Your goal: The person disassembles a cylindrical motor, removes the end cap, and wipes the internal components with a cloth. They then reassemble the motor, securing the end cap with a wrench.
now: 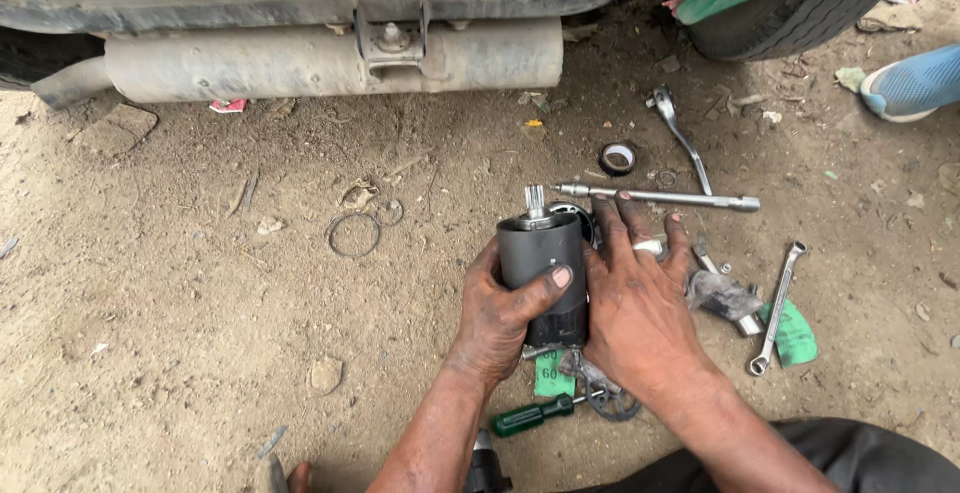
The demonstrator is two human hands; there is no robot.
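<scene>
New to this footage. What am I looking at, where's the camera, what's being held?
There is no machine here: one camera on a person's head looks down at their two bare hands over dirt ground. The left hand and right hand clasp an upright dark cylinder with a metal shaft on top. Behind it a vehicle's muffler and tyre show. On the ground lie a long socket bar, a ratchet, a spanner, a green-handled screwdriver, a wire ring and a small tape roll. Top right is another person's blue shoe.
</scene>
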